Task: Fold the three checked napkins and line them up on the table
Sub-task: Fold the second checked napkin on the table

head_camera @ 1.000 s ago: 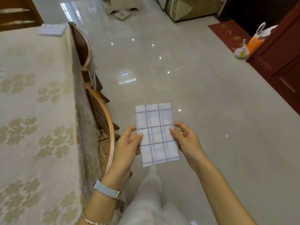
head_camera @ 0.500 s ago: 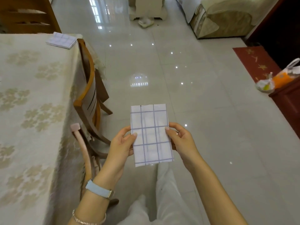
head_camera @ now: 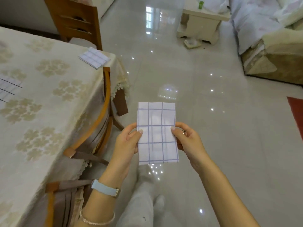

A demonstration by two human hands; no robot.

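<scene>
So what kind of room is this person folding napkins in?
Most likely a home's dining and living area: a dining table under a floral cloth, wooden chairs tucked beside it, and what looks like a draped sofa across the tiled floor.

Three napkins (head_camera: 157, 133) (head_camera: 94, 58) (head_camera: 8, 87) (one held), three chairs (head_camera: 73, 18) (head_camera: 103, 112) (head_camera: 54, 202)

A folded checked napkin (head_camera: 157, 133) is held upright over the shiny floor (head_camera: 213, 128), the left hand (head_camera: 127, 141) pinching its left edge and the right hand (head_camera: 186, 140) pinching its right edge — each thumb lies on the front of the cloth. On the left stands the table (head_camera: 41, 112) with a patterned cloth; a second folded napkin (head_camera: 94, 57) lies near its far right corner, and a third one (head_camera: 8, 87) — only partly in view — lies at the left border. Wooden chairs (head_camera: 105, 102) are pushed in along the table's right side.
</scene>
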